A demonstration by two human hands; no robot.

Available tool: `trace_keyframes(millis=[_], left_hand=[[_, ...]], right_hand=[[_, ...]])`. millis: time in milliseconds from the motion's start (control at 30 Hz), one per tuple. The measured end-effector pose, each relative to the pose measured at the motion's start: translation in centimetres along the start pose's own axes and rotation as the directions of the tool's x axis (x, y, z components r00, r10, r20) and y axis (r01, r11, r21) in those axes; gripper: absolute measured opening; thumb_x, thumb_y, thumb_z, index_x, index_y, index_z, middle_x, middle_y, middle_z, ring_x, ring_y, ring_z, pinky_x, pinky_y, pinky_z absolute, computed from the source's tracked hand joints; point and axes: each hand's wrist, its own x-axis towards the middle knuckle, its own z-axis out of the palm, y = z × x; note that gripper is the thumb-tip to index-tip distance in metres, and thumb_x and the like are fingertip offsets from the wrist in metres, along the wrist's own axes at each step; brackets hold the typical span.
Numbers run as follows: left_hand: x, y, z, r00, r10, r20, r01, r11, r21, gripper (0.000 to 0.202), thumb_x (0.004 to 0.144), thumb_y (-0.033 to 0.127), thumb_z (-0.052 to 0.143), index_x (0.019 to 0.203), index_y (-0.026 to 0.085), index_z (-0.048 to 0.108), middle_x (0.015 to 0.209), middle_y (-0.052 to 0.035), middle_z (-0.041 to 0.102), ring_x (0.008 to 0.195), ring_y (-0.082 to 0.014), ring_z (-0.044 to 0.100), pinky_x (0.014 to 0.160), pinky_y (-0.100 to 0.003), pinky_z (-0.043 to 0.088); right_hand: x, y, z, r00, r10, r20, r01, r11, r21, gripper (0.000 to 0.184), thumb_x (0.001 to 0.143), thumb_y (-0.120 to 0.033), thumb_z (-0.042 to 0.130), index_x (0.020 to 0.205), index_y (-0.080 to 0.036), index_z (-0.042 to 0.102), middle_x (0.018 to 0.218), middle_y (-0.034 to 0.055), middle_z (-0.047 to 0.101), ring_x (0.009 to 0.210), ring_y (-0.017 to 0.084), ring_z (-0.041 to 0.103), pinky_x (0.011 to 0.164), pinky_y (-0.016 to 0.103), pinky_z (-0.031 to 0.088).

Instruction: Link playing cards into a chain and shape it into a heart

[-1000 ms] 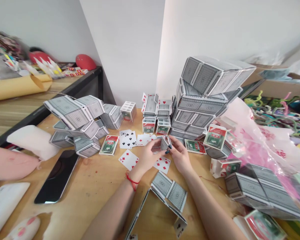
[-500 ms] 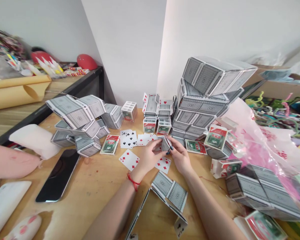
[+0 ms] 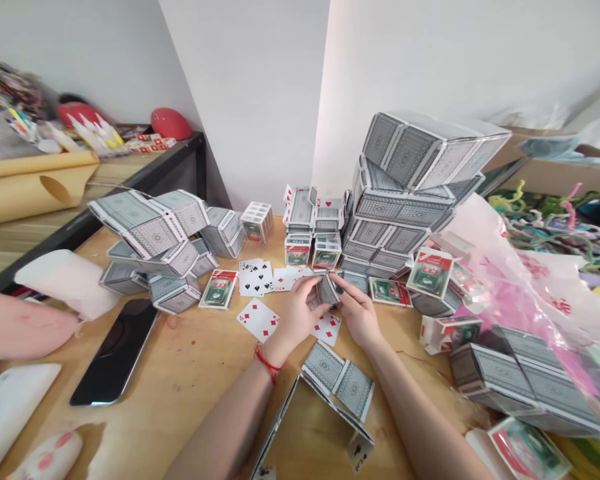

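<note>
My left hand (image 3: 295,312) and my right hand (image 3: 359,313) meet at the middle of the wooden table (image 3: 180,380), both pinched on a small folded playing-card piece (image 3: 327,289) with a grey patterned back. Loose face-up cards lie around them: a four of diamonds (image 3: 258,319) to the left, a diamond card (image 3: 327,327) under the hands, spade cards (image 3: 255,278) behind. A joined strip of folded cards (image 3: 338,377) lies between my forearms.
A tall stack of folded-card blocks (image 3: 410,193) stands at the back right, another heap (image 3: 155,237) at the left. Card boxes (image 3: 219,289) are scattered about. A dark phone (image 3: 114,352) lies left, by a pink sleeve (image 3: 20,327). Pink plastic bag (image 3: 500,280) at right.
My hands have kept working the small card piece in place, fingers shifting slightly closer over it. Nothing else has moved.
</note>
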Motion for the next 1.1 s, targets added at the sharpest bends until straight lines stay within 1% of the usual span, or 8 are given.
trace_keyframes(millis=[67, 167, 300, 400, 567, 800, 933, 1100], left_hand=[[0.0, 0.1, 0.0, 1.000, 0.023, -0.009, -0.022, 0.997, 0.073, 0.052, 0.072, 0.012, 0.063, 0.119, 0.025, 0.046, 0.123, -0.0094, 0.045, 0.111, -0.0235, 0.051, 0.090, -0.043, 0.048], [0.2, 0.4, -0.2, 0.998, 0.059, -0.027, -0.053, 0.981, 0.186, 0.052, 0.072, 0.009, 0.062, 0.119, 0.024, 0.046, 0.121, -0.0090, 0.047, 0.114, -0.0238, 0.047, 0.094, -0.044, 0.045], [0.3, 0.7, -0.5, 0.996, 0.089, -0.026, -0.078, 0.956, 0.283, 0.052, 0.071, 0.006, 0.060, 0.119, 0.023, 0.045, 0.121, -0.0087, 0.047, 0.115, -0.0228, 0.046, 0.096, -0.044, 0.042], [0.3, 0.7, -0.6, 0.994, 0.105, -0.019, -0.093, 0.941, 0.326, 0.053, 0.071, 0.004, 0.059, 0.118, 0.022, 0.045, 0.121, -0.0082, 0.048, 0.115, -0.0216, 0.046, 0.099, -0.043, 0.039], [0.4, 0.5, -0.5, 0.993, 0.119, -0.010, -0.108, 0.934, 0.340, 0.054, 0.071, 0.003, 0.058, 0.119, 0.023, 0.045, 0.121, -0.0077, 0.048, 0.114, -0.0219, 0.046, 0.099, -0.044, 0.039], [0.4, 0.7, -0.7, 0.989, 0.147, 0.011, -0.144, 0.941, 0.306, 0.053, 0.072, 0.003, 0.056, 0.120, 0.023, 0.045, 0.120, -0.0081, 0.048, 0.114, -0.0230, 0.046, 0.098, -0.047, 0.039], [0.4, 0.9, -0.9, 0.988, 0.150, 0.039, -0.155, 0.946, 0.283, 0.054, 0.070, 0.003, 0.058, 0.119, 0.023, 0.045, 0.120, -0.0081, 0.048, 0.115, -0.0229, 0.045, 0.098, -0.046, 0.039], [0.3, 1.3, -1.0, 0.982, 0.159, 0.105, -0.183, 0.939, 0.290, 0.056, 0.070, 0.004, 0.058, 0.120, 0.025, 0.043, 0.122, -0.0068, 0.047, 0.116, -0.0224, 0.044, 0.100, -0.045, 0.038]], right_hand=[[0.1, 0.3, 0.1, 0.998, -0.009, -0.059, 0.008, 1.000, -0.030, 0.042, 0.074, -0.035, 0.060, 0.115, -0.026, 0.059, 0.124, 0.0033, 0.056, 0.116, 0.026, 0.048, 0.097, 0.043, 0.038], [0.3, 0.6, 0.2, 0.995, -0.010, -0.097, 0.007, 0.999, -0.032, 0.046, 0.073, -0.035, 0.061, 0.118, -0.026, 0.056, 0.119, 0.0040, 0.059, 0.107, 0.024, 0.055, 0.091, 0.041, 0.044], [0.3, 0.6, 0.4, 0.995, 0.010, -0.099, -0.018, 0.997, -0.081, 0.036, 0.074, -0.038, 0.060, 0.105, -0.021, 0.064, 0.108, 0.0056, 0.064, 0.093, 0.023, 0.061, 0.077, 0.037, 0.052], [0.2, 0.5, 0.5, 0.993, 0.003, -0.114, -0.022, 0.987, -0.161, 0.034, 0.075, -0.039, 0.057, 0.101, -0.019, 0.065, 0.099, 0.0066, 0.067, 0.086, 0.023, 0.063, 0.071, 0.036, 0.054], [0.1, 0.5, 0.6, 0.990, -0.033, -0.134, -0.003, 0.964, -0.265, 0.035, 0.077, -0.039, 0.054, 0.103, -0.017, 0.063, 0.097, 0.0080, 0.067, 0.087, 0.023, 0.062, 0.071, 0.035, 0.054], [0.0, 0.0, 0.4, 0.996, 0.013, -0.093, -0.030, 0.984, -0.176, 0.027, 0.073, -0.038, 0.060, 0.089, -0.018, 0.065, 0.082, 0.0054, 0.067, 0.074, 0.019, 0.061, 0.066, 0.032, 0.053], [0.0, -0.3, 0.3, 0.995, 0.050, -0.089, -0.061, 0.990, -0.128, 0.023, 0.069, -0.037, 0.065, 0.081, -0.018, 0.066, 0.079, 0.0034, 0.067, 0.069, 0.017, 0.060, 0.066, 0.030, 0.050], [0.2, -0.2, 0.0, 0.993, 0.054, -0.105, -0.071, 0.984, -0.162, 0.019, 0.065, -0.035, 0.067, 0.068, -0.017, 0.065, 0.061, -0.0004, 0.062, 0.055, 0.012, 0.054, 0.057, 0.025, 0.045]])
